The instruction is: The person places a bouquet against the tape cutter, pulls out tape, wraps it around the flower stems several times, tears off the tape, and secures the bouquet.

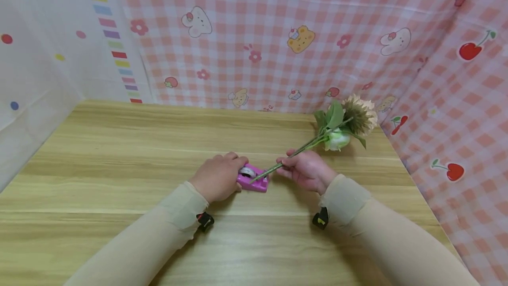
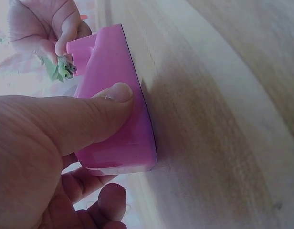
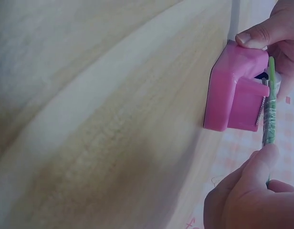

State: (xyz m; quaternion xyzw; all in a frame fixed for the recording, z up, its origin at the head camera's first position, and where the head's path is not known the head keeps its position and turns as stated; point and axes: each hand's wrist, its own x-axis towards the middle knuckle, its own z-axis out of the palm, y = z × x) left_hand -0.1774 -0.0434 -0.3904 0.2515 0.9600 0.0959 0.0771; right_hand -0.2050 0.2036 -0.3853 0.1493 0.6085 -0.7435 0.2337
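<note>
My left hand (image 1: 218, 178) grips a pink tape dispenser (image 1: 259, 186) on the table, its thumb (image 2: 119, 93) pressed along the side. A tape roll (image 1: 247, 172) sits in the dispenser. In my right hand (image 1: 309, 171), thumb and fingers pinch the green stems (image 1: 274, 167) of a small bunch of artificial flowers. The stems slant across the top of the dispenser, cut ends toward my left hand. A shiny clear band (image 3: 269, 119) wraps them in the right wrist view. At the far end are a pale full bloom (image 1: 369, 116), a white-green bud (image 1: 337, 140) and leaves (image 1: 334, 114).
The wooden table (image 1: 119, 144) runs back to a pink checked cloth (image 1: 254, 21) with cartoon prints. Another checked cloth (image 1: 472, 114) closes the right side, and a white dotted cloth (image 1: 31, 56) the left. A small black camera (image 1: 205, 221) is strapped at my left wrist.
</note>
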